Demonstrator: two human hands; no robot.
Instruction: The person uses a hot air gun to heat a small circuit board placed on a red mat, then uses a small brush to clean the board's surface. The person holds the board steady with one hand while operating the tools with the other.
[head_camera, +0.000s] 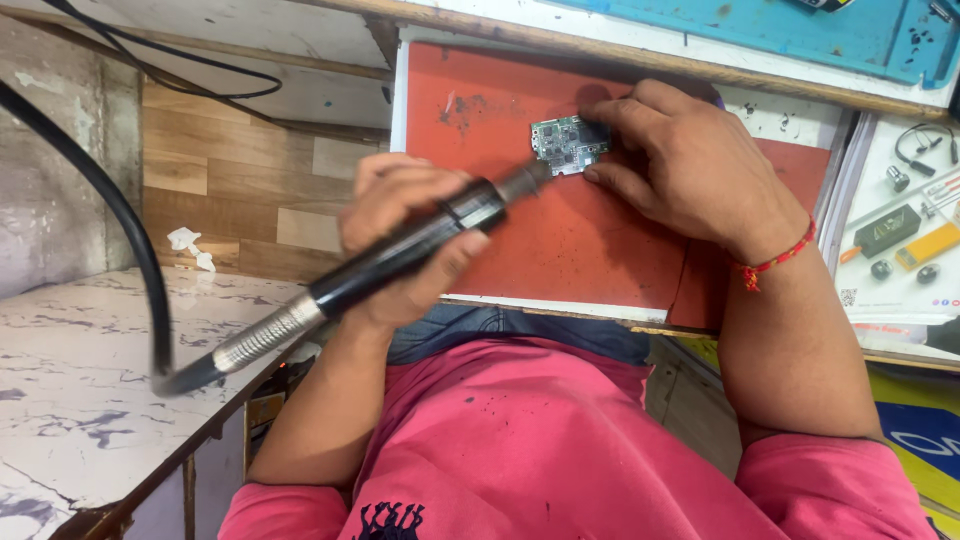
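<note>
While the left hand (400, 235) grips the black pen-shaped hot-air handpiece (400, 255), right-hand fingers (610, 175) pin the small green circuit board (567, 143) on the red mat (560, 240). Nozzle sits close to those fingertips: burn risk, or board shifts if pressure slips.

Blue tray (800, 35), marble counter (70, 390), crumpled tissue (190, 246)

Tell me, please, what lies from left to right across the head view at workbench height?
Black cable → left hand holding the tool → circuit board → right hand → parts card.
</note>
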